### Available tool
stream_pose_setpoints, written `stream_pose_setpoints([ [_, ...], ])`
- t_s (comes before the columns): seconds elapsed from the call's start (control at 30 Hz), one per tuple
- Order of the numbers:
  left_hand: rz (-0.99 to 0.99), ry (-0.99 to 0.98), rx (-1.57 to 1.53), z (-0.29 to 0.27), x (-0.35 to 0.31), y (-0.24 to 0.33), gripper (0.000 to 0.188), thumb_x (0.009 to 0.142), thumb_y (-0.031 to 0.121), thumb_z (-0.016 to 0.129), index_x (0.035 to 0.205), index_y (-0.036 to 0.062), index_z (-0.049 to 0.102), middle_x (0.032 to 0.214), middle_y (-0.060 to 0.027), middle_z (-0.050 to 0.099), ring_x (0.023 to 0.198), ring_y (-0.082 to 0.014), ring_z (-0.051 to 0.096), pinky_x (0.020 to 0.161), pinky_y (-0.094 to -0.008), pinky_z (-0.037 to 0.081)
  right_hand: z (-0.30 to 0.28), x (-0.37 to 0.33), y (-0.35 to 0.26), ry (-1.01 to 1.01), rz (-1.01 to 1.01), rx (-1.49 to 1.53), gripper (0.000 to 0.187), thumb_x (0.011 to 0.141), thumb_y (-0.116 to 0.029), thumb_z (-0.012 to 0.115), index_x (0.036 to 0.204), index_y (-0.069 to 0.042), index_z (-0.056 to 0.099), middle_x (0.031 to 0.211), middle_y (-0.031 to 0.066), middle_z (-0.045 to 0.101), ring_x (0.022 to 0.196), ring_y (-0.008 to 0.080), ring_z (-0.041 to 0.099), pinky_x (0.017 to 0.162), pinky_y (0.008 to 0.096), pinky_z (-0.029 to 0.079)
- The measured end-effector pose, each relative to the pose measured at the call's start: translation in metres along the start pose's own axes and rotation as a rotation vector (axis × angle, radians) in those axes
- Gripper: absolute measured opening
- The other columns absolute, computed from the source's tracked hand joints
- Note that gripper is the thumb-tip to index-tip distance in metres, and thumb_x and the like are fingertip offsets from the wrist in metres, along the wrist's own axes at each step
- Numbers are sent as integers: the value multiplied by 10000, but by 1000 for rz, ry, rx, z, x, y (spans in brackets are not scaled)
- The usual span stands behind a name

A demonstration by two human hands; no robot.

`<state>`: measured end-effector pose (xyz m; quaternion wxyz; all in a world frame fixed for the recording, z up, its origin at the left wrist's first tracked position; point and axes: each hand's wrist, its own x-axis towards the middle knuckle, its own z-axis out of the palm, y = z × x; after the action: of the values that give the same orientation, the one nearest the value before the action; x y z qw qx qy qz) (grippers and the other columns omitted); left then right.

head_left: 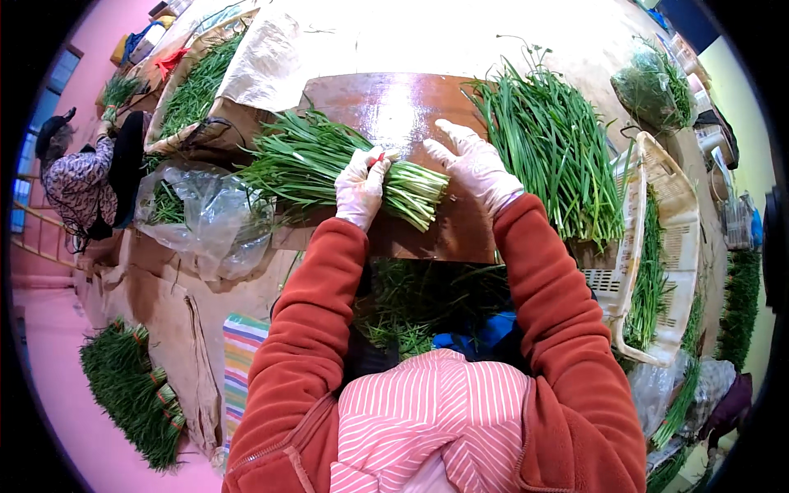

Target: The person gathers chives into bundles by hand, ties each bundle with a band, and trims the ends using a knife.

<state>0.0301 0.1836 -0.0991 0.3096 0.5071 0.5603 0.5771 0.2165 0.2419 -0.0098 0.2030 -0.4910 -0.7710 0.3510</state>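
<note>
A thick bunch of garlic chives lies across a shiny brown board, leaves to the left and pale stem ends to the right. My left hand, in a whitish glove, is closed around it near the stems. Something small and red, perhaps a band, shows at its fingers. My right hand, gloved too, is held open to the right of the stem ends, fingers apart and holding nothing. Just beyond it, a large loose pile of chives covers the board's right side.
On the right stands a cream plastic crate with chives inside. A clear plastic bag and a basket of greens are at the left. Tied bundles lie lower left. Another person works at far left, holding greens.
</note>
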Motion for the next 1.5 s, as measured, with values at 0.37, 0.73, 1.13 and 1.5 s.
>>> stream_pose_setpoints([
  [0.37,351,64,444,3,-1,19,186,825,45,625,1001,94,660,939,-66,666,968,-208,605,1048,-420,301,64,-22,-14,-67,-118,-580,1123,572,-467,795,1438,-136,162,1289,155,423,1106,318,493,891,438,435],
  [0.73,152,55,245,7,-6,21,156,876,118,592,1007,123,676,1015,-76,670,1075,-226,580,1087,-447,226,55,-25,-21,-185,-20,-670,1012,637,-501,751,1405,-97,229,980,141,575,878,292,601,770,415,472],
  [1.13,75,-71,193,4,-4,12,162,884,59,575,991,72,695,1011,-66,633,972,-156,527,930,-289,376,-5,-37,56,72,-22,199,345,879,-267,586,1181,-101,593,1085,130,621,1013,252,586,896,327,440],
  [1.5,5,-192,175,-4,4,18,168,868,34,587,1000,46,690,1037,-72,649,1048,-149,512,979,-290,340,-2,-38,39,215,-286,168,243,856,-140,609,1090,-83,643,977,83,646,905,202,598,823,304,462],
])
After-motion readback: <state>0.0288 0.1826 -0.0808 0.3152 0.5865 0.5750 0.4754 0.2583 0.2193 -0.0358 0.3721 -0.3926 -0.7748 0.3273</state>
